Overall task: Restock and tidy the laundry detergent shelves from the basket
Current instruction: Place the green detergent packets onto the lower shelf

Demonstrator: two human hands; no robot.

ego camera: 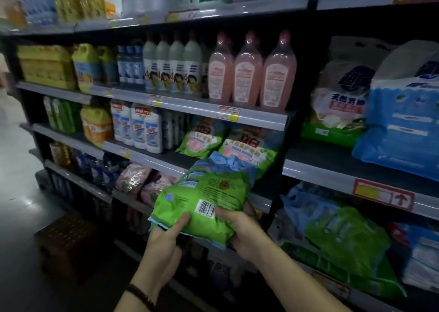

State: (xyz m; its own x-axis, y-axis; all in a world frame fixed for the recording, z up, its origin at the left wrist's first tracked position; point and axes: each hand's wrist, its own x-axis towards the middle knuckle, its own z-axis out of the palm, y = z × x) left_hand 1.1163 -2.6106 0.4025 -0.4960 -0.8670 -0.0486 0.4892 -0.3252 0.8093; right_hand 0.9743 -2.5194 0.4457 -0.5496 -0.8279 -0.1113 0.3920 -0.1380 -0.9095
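We are gripping a green detergent bag in both hands, barcode up: left hand pinching its lower corner, right hand curled around its bottom edge, just before the shelf holding matching bags.

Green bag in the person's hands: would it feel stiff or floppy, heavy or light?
Probably floppy: the green bag is creased and its top is crumpled. Possibly heavy for its size, since the left hand and right hand both grip its lower end. Its glossy film may be slippery.
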